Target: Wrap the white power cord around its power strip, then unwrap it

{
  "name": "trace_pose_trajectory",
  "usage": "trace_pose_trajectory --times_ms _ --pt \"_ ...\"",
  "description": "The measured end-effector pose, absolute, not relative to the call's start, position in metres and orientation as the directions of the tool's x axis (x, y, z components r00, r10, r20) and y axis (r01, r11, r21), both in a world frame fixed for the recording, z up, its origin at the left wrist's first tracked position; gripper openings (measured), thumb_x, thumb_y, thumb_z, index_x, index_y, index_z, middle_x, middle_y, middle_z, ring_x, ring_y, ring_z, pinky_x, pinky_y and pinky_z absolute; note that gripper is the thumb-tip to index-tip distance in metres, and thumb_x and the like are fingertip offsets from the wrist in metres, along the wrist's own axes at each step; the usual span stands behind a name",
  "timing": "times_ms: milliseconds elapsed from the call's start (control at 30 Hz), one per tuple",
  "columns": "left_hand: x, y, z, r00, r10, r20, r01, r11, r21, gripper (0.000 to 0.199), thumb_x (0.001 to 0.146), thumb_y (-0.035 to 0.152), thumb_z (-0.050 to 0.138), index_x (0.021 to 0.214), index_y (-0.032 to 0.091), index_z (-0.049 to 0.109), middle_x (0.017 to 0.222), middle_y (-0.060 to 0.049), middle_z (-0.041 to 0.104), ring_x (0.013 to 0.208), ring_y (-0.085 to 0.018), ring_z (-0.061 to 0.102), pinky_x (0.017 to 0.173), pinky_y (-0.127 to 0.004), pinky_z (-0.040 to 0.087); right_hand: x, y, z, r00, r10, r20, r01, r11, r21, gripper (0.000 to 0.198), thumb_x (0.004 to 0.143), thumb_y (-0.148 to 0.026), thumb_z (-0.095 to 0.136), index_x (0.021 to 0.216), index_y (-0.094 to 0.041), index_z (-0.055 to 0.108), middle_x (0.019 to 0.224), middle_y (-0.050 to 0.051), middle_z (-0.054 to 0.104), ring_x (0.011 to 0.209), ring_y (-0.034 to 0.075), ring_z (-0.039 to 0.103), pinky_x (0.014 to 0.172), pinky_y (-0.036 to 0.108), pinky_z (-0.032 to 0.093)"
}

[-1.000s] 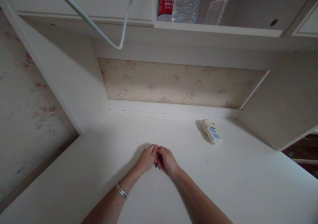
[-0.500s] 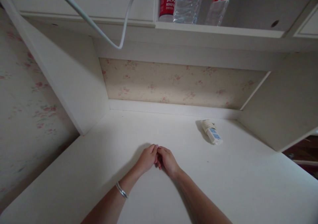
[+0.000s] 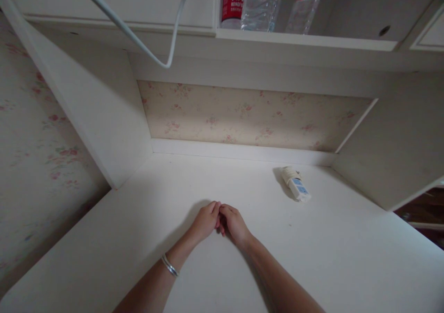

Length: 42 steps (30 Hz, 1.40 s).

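Note:
My left hand [image 3: 206, 220] rests on the white desk top [image 3: 222, 178], its fingers curled inward. Against it lies my right hand [image 3: 236, 225], also closed, the two meeting at the thumbs and fingertips. No object shows between them, though the palms and some fingertips are hidden. A silver bangle [image 3: 169, 265] circles my left wrist. Nearest to the hands, farther back on the right, lies a small white item [image 3: 295, 184] with a ribbed end and a blue label; its exact kind is unclear.
Above the desk, a shelf [image 3: 305, 39] holds several plastic bottles [image 3: 259, 7], one with a red label. A pale bent cable or rod [image 3: 138, 46] hangs at upper left. Side panels [image 3: 100, 104] and a back wall with floral paper [image 3: 243, 116] enclose the desk.
Both hands stay in the same place and pose. The camera view has shifted very slightly; nothing on the desk has moved.

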State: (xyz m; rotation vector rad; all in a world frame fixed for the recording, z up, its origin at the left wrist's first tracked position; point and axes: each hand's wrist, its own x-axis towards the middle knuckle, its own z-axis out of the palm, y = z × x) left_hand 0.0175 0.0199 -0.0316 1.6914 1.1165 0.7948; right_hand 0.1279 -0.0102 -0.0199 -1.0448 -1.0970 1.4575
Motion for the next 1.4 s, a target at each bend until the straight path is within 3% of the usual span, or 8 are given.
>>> trace_pose_trajectory --times_ms 1400 --pt "0.0181 0.0174 -0.0274 0.37 0.929 0.004 0.284 -0.118 0.951 0.044 0.088 0.055 0.027 0.068 0.021 0.047 0.045 0.005 0.046 0.041 -0.013 0.05 0.042 -0.024 0.037 0.1286 -0.0093 -0.025 -0.127 0.989 -0.077 -0.199 -0.101 -0.975 0.03 0.081 -0.04 0.044 0.065 -0.016 0.054 0.051 -0.001 0.056 0.034 0.008 0.042 0.032 0.02 0.03"
